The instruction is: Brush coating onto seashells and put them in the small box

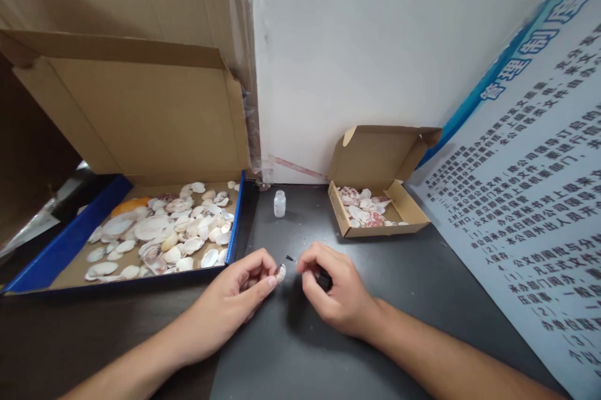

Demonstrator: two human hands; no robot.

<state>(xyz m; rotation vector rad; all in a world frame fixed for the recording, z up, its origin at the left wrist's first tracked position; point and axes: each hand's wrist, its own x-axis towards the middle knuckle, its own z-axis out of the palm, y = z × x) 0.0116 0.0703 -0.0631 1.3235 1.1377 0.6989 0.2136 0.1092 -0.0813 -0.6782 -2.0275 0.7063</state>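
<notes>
Pinched between the thumb and fingers of my left hand is a small speckled shell. My right hand is closed around a small brush. Its dark bristle tip points left toward the shell, apart from it, and its black cap shows inside the curled fingers. Beyond both hands an uncapped small bottle with whitish contents stands upright on the dark tabletop.
At the left, an open blue-edged cardboard box holds many loose shells. A smaller open carton with patterned shells sits at the back right. A white wall rises behind, and a printed poster borders the right side.
</notes>
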